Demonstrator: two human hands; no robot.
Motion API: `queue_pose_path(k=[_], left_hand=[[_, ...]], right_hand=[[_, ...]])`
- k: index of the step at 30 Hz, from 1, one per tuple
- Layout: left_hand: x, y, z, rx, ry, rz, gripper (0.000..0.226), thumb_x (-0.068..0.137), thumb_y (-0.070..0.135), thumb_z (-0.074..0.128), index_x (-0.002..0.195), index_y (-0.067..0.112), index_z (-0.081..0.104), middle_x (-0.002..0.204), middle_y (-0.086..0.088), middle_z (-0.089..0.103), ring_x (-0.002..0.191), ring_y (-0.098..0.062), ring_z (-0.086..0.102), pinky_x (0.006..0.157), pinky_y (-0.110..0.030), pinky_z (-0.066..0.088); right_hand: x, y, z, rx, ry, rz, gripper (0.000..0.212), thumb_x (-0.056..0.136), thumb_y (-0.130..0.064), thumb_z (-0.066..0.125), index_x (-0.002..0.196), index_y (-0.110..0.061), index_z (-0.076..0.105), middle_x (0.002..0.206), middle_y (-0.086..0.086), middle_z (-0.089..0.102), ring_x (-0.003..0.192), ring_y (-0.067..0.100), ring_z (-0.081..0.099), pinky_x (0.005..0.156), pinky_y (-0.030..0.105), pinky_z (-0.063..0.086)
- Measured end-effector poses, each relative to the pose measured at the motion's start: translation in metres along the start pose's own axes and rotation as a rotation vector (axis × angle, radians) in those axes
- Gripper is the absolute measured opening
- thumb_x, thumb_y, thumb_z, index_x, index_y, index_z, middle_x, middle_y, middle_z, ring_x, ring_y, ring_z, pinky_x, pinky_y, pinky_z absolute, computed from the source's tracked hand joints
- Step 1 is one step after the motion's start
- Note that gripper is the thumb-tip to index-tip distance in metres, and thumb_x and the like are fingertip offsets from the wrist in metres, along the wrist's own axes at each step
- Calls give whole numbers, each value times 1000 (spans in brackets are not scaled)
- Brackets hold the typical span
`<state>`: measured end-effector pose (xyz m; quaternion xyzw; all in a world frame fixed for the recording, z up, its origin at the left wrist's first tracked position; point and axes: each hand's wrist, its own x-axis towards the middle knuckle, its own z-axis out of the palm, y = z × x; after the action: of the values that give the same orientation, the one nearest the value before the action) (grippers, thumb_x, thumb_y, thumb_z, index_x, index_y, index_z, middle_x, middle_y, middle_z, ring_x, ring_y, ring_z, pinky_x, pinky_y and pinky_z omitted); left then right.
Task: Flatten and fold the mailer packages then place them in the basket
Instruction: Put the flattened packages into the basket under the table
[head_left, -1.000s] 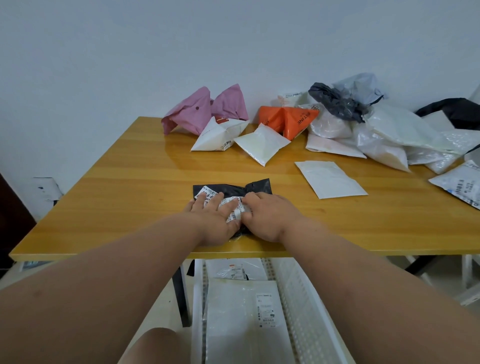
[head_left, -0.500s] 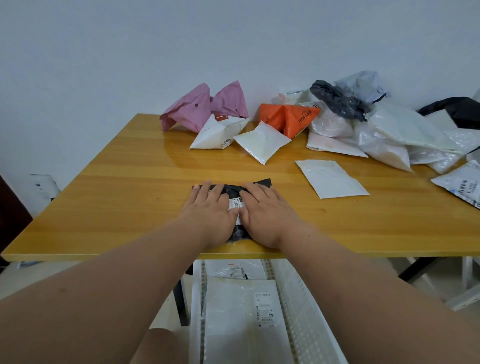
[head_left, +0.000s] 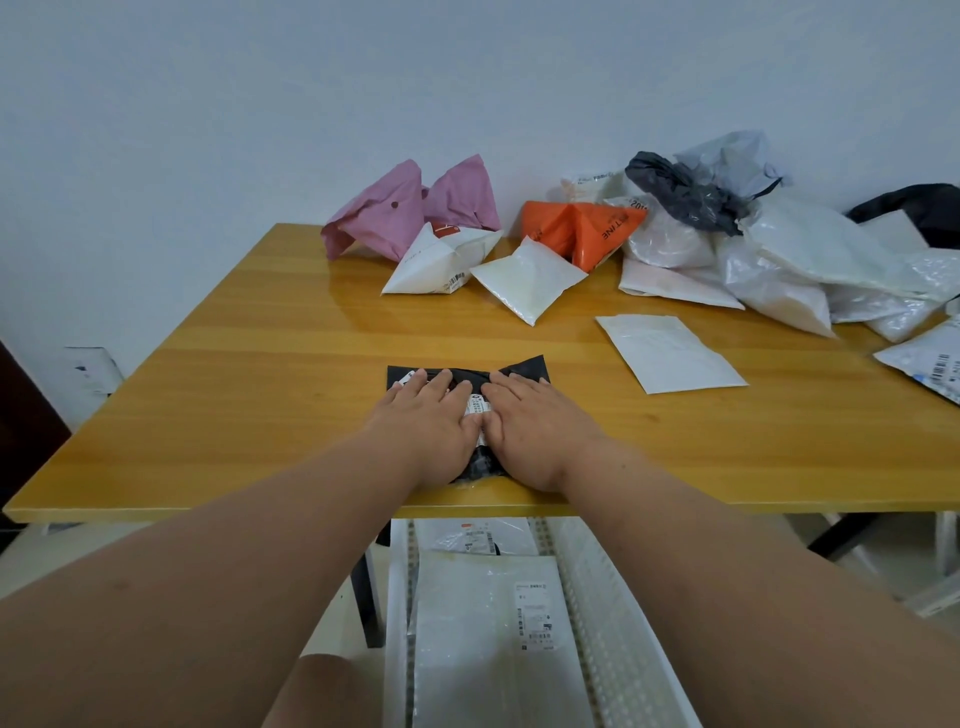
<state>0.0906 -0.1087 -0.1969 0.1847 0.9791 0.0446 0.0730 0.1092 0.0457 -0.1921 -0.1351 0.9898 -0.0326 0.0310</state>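
Where hands (head_left: 480, 415) press: black mailer (head_left: 524, 370) beneath.

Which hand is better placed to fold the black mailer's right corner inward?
Right hand, probably: it presses flat on the black mailer beside that corner; the left hand presses the other side.

A black mailer (head_left: 519, 370) with a white label lies flat at the table's near edge, centre frame, pressed under both hands. Unfolded mailers fill the upper right: a crumpled pink one (head_left: 395, 208), an orange one (head_left: 582, 228), two puffed white ones (head_left: 524, 275), a heap of white and grey ones (head_left: 753, 244), and a flat white one (head_left: 670, 353) lying alone. The white basket (head_left: 613, 613) at bottom centre, below the table edge, holds flat white mailers (head_left: 493, 634) with labels.
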Motion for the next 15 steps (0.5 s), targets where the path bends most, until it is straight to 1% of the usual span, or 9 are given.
queue_pose_path(k=[5, 15], left_hand=[[1, 1, 0, 6, -3, -14, 59, 103, 48, 12, 157, 24, 8, 165, -1, 2, 151, -24, -2, 123, -44, 4], [0, 0, 2, -3, 22, -2, 60, 103, 48, 12, 157, 21, 9, 165, -2, 4, 151, -25, -1, 123, -44, 5]], right_hand=[[2, 0, 1, 7, 10, 3, 52, 105, -33, 19, 153, -13, 25, 163, 6, 17, 150, 20, 14, 122, 39, 11], [2, 1, 3, 19, 23, 0, 52, 106, -34, 20, 153, -13, 26, 162, 7, 18, 150, 20, 15, 122, 38, 12]])
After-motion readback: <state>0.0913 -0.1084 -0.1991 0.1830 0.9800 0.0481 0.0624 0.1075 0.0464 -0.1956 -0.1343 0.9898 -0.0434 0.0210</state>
